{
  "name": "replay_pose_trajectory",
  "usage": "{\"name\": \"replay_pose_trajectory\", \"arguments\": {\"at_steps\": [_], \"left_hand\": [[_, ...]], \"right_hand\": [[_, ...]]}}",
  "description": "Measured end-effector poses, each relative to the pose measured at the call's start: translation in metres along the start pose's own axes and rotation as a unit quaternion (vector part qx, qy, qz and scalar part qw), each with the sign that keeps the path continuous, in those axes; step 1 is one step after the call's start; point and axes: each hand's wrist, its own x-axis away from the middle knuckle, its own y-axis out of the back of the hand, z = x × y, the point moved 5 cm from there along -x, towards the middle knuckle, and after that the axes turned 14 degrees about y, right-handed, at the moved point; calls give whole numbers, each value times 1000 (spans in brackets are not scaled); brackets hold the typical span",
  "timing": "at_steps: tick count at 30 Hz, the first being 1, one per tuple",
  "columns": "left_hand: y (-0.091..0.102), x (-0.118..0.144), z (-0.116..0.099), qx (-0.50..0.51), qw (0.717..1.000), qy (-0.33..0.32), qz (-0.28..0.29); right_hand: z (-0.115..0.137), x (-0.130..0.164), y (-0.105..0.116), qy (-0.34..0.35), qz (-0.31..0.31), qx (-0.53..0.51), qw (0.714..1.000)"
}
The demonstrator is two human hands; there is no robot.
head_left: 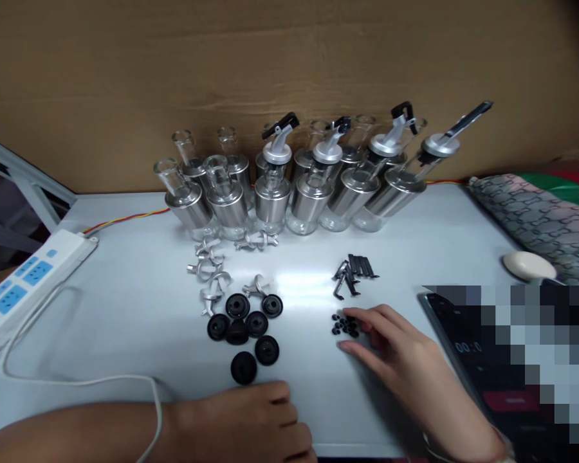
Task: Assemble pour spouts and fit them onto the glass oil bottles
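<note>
My right hand (400, 357) reaches in at the right, thumb and index finger apart around a small heap of tiny black plugs (343, 323). Its other fingers curl underneath. Just beyond lie black lever caps (361, 265), some in a row and some loose. My left hand (251, 418) rests at the front edge, knuckles up and fingers curled in; nothing shows in it. Nearest to it are several round black rubber stoppers (244, 368). Behind those lie silver pourer tops (206, 269), scattered in small groups.
Two rows of glass bottles with steel sleeves (226, 204) stand at the back; several front ones carry pourers (328, 151). A power strip (33, 276) and white cable (77, 382) lie left. On the right are a phone-like timer screen (468, 347), a white oval object (529, 265) and patterned fabric (525, 212).
</note>
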Motion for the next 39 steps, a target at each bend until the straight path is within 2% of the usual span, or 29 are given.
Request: {"name": "replay_pose_trajectory", "arguments": {"at_steps": [14,20,24,31,39], "left_hand": [[-1,1,0,13,1000,7,0],[-1,0,0,10,1000,5,3],[-3,0,0,6,1000,8,2],[-2,1,0,7,1000,3,6],[-2,0,0,-4,1000,6,7]], "right_hand": [[0,-5,0,-23,-15,-22,999],[12,-8,-5,25,-17,23,999],[17,-12,-13,31,6,25,999],[9,-4,-9,27,25,12,999],[7,-1,-8,6,4,8,1000]]}}
